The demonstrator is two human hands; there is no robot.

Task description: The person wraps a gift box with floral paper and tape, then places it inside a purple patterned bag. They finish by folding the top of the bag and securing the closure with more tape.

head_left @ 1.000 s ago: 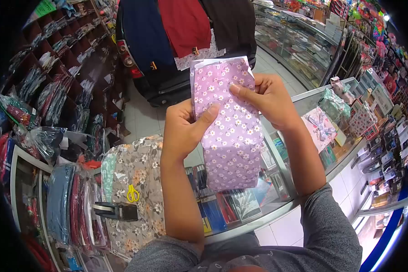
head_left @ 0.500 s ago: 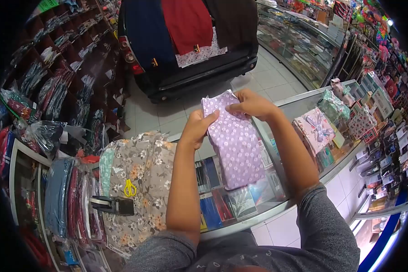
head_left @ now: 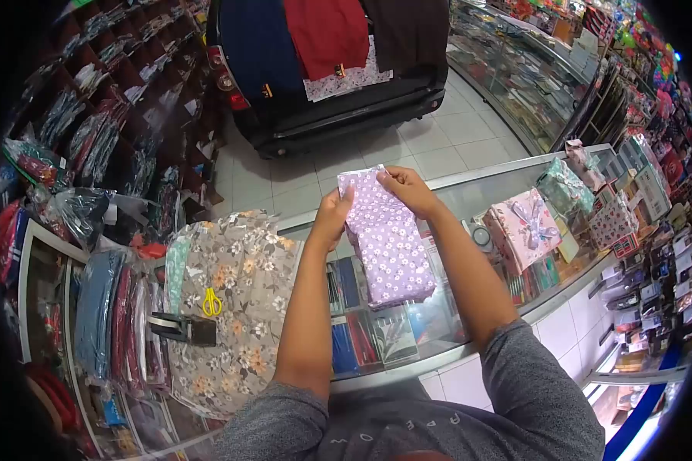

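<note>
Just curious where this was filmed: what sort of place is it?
Probably a gift or stationery shop: a glass counter over stocked goods, wrapped gifts on display, and both hands folding floral paper around a parcel.

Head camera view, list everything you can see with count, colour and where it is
wrapped parcel: one, lilac with white flowers, held above the glass counter
glass counter: one, clear with metal edging, under the hands, stationery showing beneath it
wrapping paper: one sheet, grey with flowers, on the counter at left
scissors: one, yellow handles, lying on the wrapping paper
tape dispenser: one, black, at the paper's left edge
gift boxes: several, pink, teal and patterned, on the counter at right
car: one, black, rear end on the tiled floor beyond the counter, with cloths over it
shelves: dark wood, at left, full of packed goods
left hand: grip on the parcel's left side
right hand: fingers pinching the parcel's top end
</note>
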